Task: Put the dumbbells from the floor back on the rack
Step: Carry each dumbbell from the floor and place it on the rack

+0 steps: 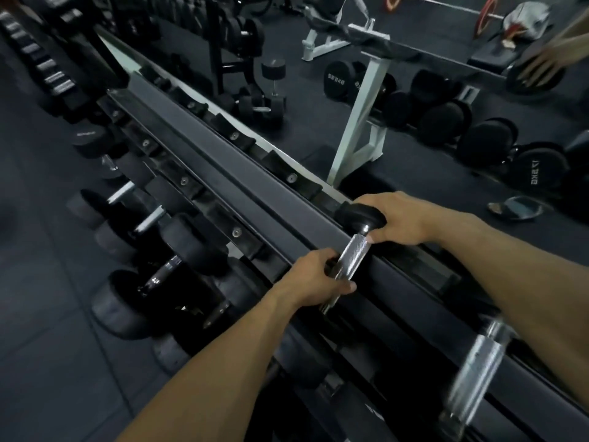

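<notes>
So the dumbbell (352,250) you've got is a black one with round rubber heads and a shiny knurled steel handle, lying across the top rail of the rack (242,186) near its right end. Your left hand (314,282) is wrapped around the lower part of the handle, fingers curled under and thumb over the top. Your right hand (404,218) is cupped over the far head, thumb tip touching the handle right where it meets the rubber.

What you can't really see: the near head of that dumbbell is hidden behind your left hand and the rail, so only a bit of handle pokes out below your fist. Can't tell if the heads are fully seated in the cradles or just resting on the edge.

There's a second dumbbell (475,368) to the right on the same rail, but it's smeared with motion blur and its heads are lost in the dark. The lower tier is full of black dumbbells, mostly just murky shapes. More dumbbells on the floor (366,138) beyond the rack, some with weight markings too blurry to read properly.
</notes>
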Demonstrator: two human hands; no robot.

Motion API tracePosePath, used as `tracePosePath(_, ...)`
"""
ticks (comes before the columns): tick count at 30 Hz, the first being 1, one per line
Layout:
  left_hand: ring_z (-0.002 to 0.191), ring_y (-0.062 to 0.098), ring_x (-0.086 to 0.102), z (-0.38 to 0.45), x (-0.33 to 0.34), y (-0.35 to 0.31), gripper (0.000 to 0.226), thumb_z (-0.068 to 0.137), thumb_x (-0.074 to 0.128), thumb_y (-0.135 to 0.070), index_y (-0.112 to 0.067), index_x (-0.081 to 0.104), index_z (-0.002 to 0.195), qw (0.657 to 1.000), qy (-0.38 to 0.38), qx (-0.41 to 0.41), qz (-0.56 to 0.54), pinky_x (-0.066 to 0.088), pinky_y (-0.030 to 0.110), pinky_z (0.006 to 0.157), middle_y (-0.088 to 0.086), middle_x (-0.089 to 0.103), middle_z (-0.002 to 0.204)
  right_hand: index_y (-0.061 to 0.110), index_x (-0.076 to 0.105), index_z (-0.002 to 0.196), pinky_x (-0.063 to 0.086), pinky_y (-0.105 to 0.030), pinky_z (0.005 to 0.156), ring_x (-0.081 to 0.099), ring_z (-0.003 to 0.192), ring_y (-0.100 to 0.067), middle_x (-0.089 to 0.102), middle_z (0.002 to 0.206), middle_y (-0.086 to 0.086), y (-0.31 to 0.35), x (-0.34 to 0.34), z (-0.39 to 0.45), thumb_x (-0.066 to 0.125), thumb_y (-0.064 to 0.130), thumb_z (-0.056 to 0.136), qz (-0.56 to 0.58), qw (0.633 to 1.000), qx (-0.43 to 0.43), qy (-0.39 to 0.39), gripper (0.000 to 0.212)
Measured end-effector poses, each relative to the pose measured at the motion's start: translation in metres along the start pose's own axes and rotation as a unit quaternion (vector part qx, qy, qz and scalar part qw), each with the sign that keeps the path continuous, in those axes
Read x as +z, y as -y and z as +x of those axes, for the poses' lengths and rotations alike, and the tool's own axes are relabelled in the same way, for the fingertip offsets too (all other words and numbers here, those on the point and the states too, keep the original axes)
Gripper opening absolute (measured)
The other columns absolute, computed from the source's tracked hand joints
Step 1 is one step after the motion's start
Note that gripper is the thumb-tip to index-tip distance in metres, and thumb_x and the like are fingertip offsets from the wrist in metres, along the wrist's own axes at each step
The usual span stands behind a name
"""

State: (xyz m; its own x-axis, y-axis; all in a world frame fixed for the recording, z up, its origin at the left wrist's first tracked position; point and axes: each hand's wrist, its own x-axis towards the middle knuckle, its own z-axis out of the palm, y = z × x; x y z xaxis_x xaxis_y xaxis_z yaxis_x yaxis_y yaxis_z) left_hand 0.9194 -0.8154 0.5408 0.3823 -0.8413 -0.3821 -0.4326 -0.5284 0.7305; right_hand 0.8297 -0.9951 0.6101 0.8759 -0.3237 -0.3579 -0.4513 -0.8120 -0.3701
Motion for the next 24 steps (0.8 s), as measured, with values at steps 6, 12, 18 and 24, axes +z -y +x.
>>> tracePosePath(6, 0.083, 0.016, 0.061, -0.004, 0.0, 0.001, 0.046, 0.078, 0.072, -0.045, -0.025, 0.059, 0.117, 0.999, -0.019, 0.009, 0.041, 0.051, 0.033, 0.074, -0.007, 0.061, 0.087, 0.033, 0.053, 0.13, 0.05, -0.036, 0.092, 0.062, 0.099, -0.018, 0.065, 0.108, 0.004, 0.009, -0.003, -0.001, 0.076, 0.016, 0.082, -0.015, 1.0, 0.02, 0.002, 0.056)
tracePosePath(12, 0.092, 0.016, 0.063, -0.029, -0.014, 0.006, 0.038, 0.081, 0.066, -0.048, -0.029, 0.058, 0.114, 0.996, -0.057, -0.011, 0.063, 0.054, 0.04, 0.084, -0.007, 0.068, 0.095, 0.032, 0.025, 0.153, 0.046, -0.041, 0.103, 0.055, 0.122, -0.029, 0.052, 0.141, -0.009, 0.034, -0.009, -0.001, 0.073, 0.034, 0.084, -0.051, 0.998, 0.044, -0.01, 0.084)
tracePosePath(18, 0.105, 0.022, 0.06, -0.083, -0.05, 0.036, 0.043, 0.085, 0.059, -0.054, -0.027, 0.055, 0.119, 0.976, -0.155, -0.078, 0.132, 0.051, 0.039, 0.087, -0.002, 0.064, 0.112, 0.019, 0.031, 0.151, 0.041, -0.04, 0.106, 0.048, 0.132, -0.028, 0.049, 0.146, -0.01, 0.114, -0.005, 0.007, 0.068, 0.04, 0.088, -0.122, 0.991, -0.048, 0.003, 0.076)
tracePosePath(24, 0.115, 0.021, 0.056, -0.171, -0.075, 0.097, 0.052, 0.087, 0.056, -0.055, -0.026, 0.05, 0.129, 0.95, -0.216, -0.15, 0.169, 0.049, 0.04, 0.091, 0.0, 0.058, 0.123, 0.02, 0.03, 0.152, 0.04, -0.037, 0.102, 0.045, 0.133, -0.029, 0.046, 0.147, -0.009, 0.219, 0.042, 0.015, 0.064, 0.042, 0.09, -0.166, 0.973, -0.153, 0.052, 0.074)
